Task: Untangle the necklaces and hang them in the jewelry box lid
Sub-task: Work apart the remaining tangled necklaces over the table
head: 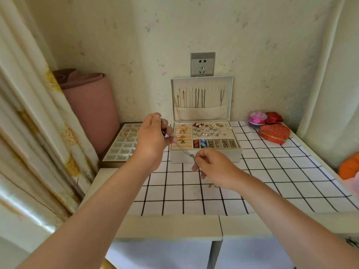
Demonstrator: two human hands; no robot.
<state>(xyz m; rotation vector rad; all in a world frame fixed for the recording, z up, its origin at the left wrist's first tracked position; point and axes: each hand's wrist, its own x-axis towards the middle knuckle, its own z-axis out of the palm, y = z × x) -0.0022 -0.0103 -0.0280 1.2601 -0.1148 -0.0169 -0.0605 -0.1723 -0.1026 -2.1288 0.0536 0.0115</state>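
A white jewelry box (206, 158) stands open at the back of the table, its lid (202, 113) upright against the wall with several necklaces hanging inside above a pocket. My left hand (153, 136) is raised in front of the box's left side and pinches one end of a thin silver chain (184, 151). The chain runs down and right to my right hand (213, 167), which pinches the other part just above the tablecloth. A small bit of jewelry (212, 185) lies on the cloth under my right wrist.
A compartment tray (120, 150) with gold bangles (129, 132) sits left of the box. A pink roll (93, 105) and a curtain (29, 113) stand at the left. A red heart-shaped box (274, 133) and small round boxes (257, 117) sit back right. An orange object (349, 167) is at the right edge.
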